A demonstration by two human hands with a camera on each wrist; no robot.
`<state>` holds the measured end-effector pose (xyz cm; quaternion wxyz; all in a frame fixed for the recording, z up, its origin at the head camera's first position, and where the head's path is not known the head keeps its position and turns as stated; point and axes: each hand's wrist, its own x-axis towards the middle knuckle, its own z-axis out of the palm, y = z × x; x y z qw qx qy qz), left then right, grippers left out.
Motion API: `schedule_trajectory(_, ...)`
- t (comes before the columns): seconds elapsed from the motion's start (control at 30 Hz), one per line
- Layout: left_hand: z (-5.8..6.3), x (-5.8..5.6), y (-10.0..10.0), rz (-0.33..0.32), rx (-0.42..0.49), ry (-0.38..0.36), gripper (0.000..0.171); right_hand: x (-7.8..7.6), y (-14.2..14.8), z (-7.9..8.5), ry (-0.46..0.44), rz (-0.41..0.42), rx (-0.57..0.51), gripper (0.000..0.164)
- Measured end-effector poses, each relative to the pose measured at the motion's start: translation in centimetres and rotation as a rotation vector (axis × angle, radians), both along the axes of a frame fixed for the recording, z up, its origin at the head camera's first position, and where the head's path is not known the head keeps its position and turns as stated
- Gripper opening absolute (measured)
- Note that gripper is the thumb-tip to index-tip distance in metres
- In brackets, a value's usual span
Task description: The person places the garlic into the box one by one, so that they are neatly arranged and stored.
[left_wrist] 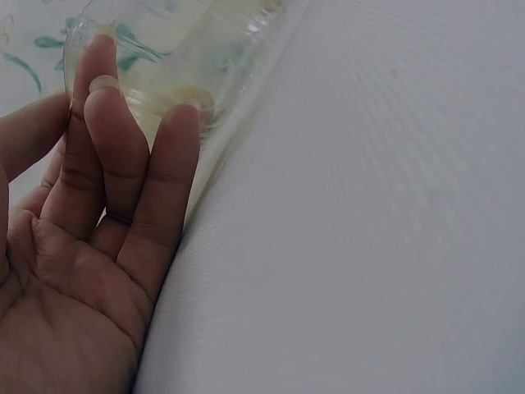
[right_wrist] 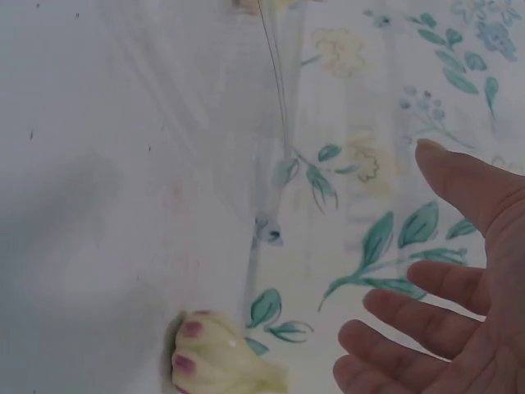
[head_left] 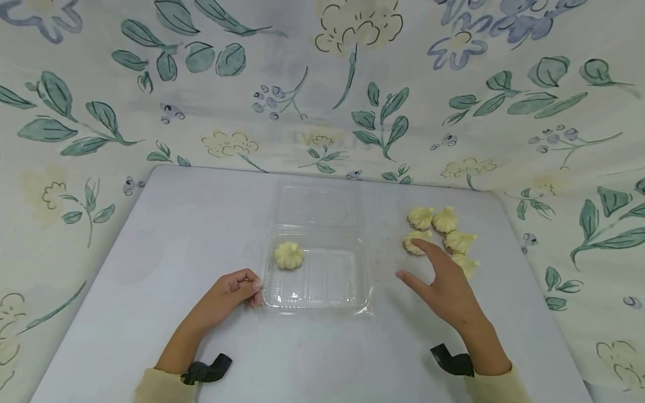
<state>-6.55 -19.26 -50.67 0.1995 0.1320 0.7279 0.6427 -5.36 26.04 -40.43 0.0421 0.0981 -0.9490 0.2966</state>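
Note:
A clear plastic clamshell container lies with its lid folded back toward the far edge. One pale yellow garlic bulb sits in its left back corner. My left hand grips the container's front left edge; the fingers show against the clear wall in the left wrist view. My right hand hovers by several garlic bulbs at the right, thumb and index finger spread apart, nothing held. Its index fingertip overlaps the nearest bulb on the left; contact cannot be told. Another garlic bulb shows purple spots in the right wrist view.
A white table carries everything. Behind it and along its sides hangs a floral cloth. Black straps sit on both wrists, below the hands.

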Motion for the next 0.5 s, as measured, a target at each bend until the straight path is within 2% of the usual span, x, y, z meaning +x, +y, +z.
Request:
schedule_trajectory(0.27,-0.2,0.0,-0.1,0.003,0.007,0.006,0.018,-0.1,3.3,0.8,-0.074,-0.097,0.034,0.091)
schedule_trajectory(0.5,-0.1,0.0,-0.1,-0.005,0.017,0.014,0.018,-0.3,5.7,0.6,-0.092,-0.172,0.077,0.091)
